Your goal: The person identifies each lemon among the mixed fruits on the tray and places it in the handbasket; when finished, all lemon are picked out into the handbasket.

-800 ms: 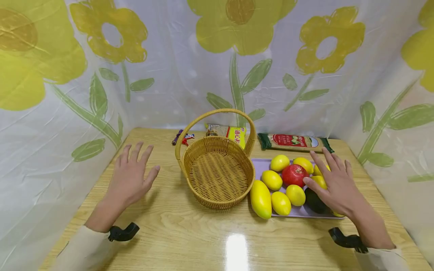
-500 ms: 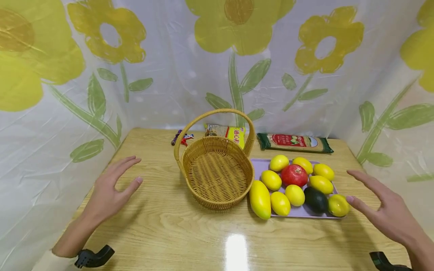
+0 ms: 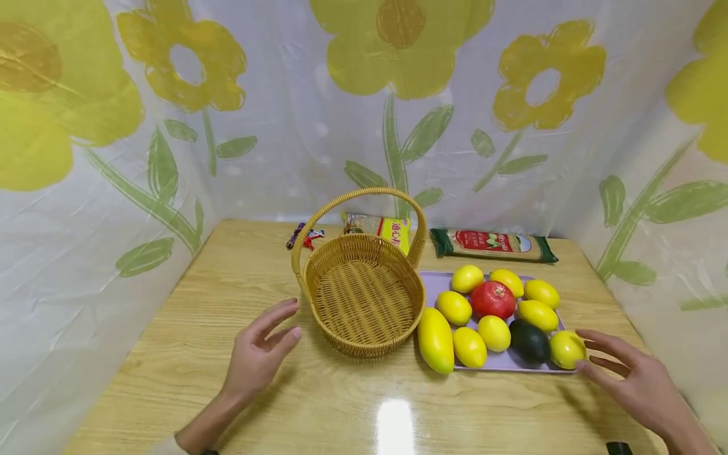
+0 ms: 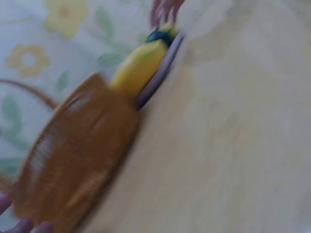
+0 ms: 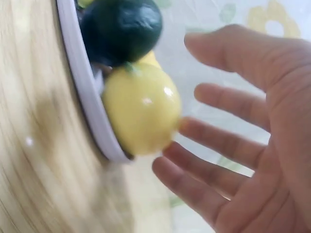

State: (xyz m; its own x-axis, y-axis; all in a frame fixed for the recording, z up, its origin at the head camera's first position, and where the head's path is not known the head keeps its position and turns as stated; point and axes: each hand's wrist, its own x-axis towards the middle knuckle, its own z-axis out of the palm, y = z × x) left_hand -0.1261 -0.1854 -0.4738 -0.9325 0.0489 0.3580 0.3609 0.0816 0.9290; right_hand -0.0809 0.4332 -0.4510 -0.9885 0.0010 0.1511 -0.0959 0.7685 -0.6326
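Fingertips (image 3: 586, 365) of the open right hand (image 3: 639, 385) are touching the round yellow lemon (image 3: 567, 349) at the lilac tray's (image 3: 435, 282) near-right corner, needing a full wrap, while the relaxed, empty left hand (image 3: 258, 357) is hovering beside the woven wicker basket (image 3: 364, 300).

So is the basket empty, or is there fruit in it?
Empty. The head view shows only bare weave inside the basket; the fruit all sits on the purple tray beside it.

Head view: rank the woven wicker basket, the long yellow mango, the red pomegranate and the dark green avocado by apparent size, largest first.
1. Woven wicker basket
2. Long yellow mango
3. Red pomegranate and dark green avocado look about alike, so no ranking between them.
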